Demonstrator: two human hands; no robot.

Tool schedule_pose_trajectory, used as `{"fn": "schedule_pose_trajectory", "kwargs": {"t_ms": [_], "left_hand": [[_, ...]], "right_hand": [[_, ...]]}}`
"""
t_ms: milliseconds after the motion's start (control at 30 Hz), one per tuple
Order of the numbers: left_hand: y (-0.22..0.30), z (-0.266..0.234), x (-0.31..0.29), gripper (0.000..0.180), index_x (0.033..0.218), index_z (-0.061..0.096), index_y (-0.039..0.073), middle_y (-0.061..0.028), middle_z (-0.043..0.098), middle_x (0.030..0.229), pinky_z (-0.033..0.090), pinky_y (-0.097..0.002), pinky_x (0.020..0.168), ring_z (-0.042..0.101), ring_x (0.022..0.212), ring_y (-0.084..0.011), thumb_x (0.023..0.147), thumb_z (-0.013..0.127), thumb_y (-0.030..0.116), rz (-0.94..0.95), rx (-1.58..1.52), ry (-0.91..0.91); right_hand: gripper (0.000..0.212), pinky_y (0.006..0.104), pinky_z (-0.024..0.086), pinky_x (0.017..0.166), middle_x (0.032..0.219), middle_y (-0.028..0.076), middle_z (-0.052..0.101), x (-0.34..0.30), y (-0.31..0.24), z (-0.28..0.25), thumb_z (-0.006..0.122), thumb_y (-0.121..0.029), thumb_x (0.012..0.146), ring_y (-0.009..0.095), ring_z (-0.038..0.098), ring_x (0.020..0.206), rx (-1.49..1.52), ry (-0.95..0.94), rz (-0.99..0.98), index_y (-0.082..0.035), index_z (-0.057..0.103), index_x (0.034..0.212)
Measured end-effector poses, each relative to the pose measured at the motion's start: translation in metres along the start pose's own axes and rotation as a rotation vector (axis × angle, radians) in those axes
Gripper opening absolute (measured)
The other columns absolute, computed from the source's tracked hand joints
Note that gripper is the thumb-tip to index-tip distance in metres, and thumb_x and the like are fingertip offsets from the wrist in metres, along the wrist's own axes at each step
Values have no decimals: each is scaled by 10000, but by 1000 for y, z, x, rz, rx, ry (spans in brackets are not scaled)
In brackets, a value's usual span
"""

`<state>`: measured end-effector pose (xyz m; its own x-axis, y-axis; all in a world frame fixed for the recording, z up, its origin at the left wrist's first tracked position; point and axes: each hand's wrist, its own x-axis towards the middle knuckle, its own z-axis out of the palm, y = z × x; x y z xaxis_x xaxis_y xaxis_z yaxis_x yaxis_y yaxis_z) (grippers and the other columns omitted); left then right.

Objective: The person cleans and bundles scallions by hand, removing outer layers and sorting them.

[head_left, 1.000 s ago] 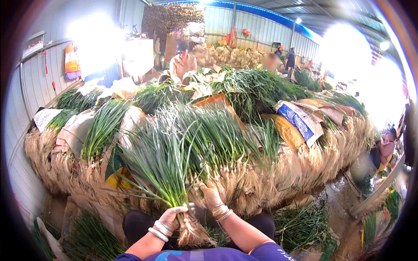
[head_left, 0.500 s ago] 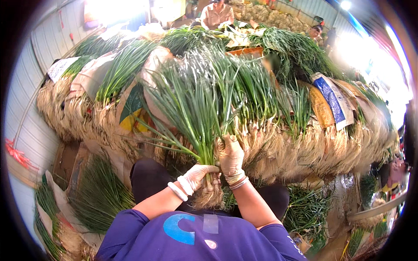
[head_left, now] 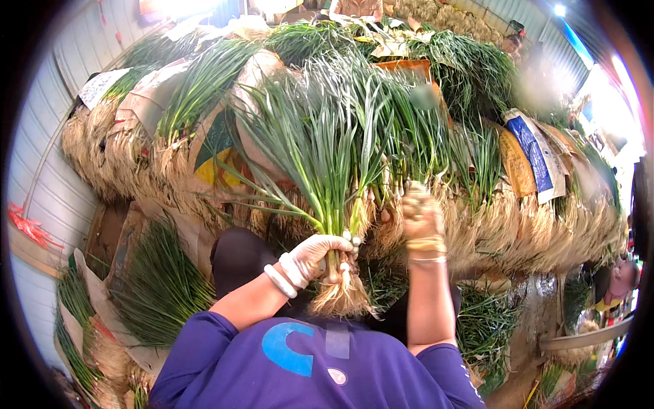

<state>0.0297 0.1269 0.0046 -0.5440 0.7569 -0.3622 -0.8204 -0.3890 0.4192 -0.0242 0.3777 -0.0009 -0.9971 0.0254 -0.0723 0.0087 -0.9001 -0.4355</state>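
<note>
My left hand [head_left: 320, 255], in a pale glove, is closed round a bunch of green garlic [head_left: 334, 198] just above its bulbs. Its long flat leaves fan out up and away from me, and the stringy roots hang down below the fist. To the right, my gloved right hand [head_left: 422, 208] is raised at the front of the heaped green garlic [head_left: 490, 218], over the bulbs and roots there. Motion smears its fingers, so whether it grips a stalk cannot be made out. A yellowish band circles that wrist.
The heap spans the far side, roots toward me, with paper sacks [head_left: 528, 153] laid among it. More loose greens lie low at left [head_left: 160, 293] and right [head_left: 484, 327]. A person [head_left: 357, 8] sits beyond the heap. A curved rail [head_left: 586, 337] stands at lower right.
My right hand has left the bunch and moved right and forward to the heap. The left hand still holds the bunch, now slightly higher. The view has shifted a little.
</note>
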Motion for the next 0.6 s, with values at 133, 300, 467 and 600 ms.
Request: {"fn": "schedule_pose_trajectory", "kwargs": {"t_ms": [133,300,467,600], "left_hand": [[1,-14,-6,357,1137,531,-53,-140,616,992,552,-368,660,630,770,-225,814,575,91,42,-56,-104],[5,-9,6,480,1256,444,-39,-196,602,1113,566,-451,677,640,821,-270,828,583,129,115,-89,-167],[26,21,-22,299,1026,522,-50,-165,617,880,572,-331,495,652,805,-255,787,618,101,208,108,-90],[42,37,-45,241,990,558,-21,-140,614,839,557,-322,530,618,666,-205,779,599,90,423,297,-7]], "right_hand": [[153,125,308,354,648,-49,463,-63,-91,-13,510,-167,936,15,364,459,-435,278,-418,-32,545,997],[307,428,477,743,916,228,619,-198,-177,-198,584,-301,860,385,589,876,-2389,929,-136,-17,569,975],[251,325,471,743,933,143,653,-121,-116,-90,638,-188,830,200,592,765,-1861,535,-159,4,623,991],[189,254,452,706,872,70,626,-11,-43,-11,602,-186,876,112,534,765,-1616,188,-271,-27,621,977]]}}
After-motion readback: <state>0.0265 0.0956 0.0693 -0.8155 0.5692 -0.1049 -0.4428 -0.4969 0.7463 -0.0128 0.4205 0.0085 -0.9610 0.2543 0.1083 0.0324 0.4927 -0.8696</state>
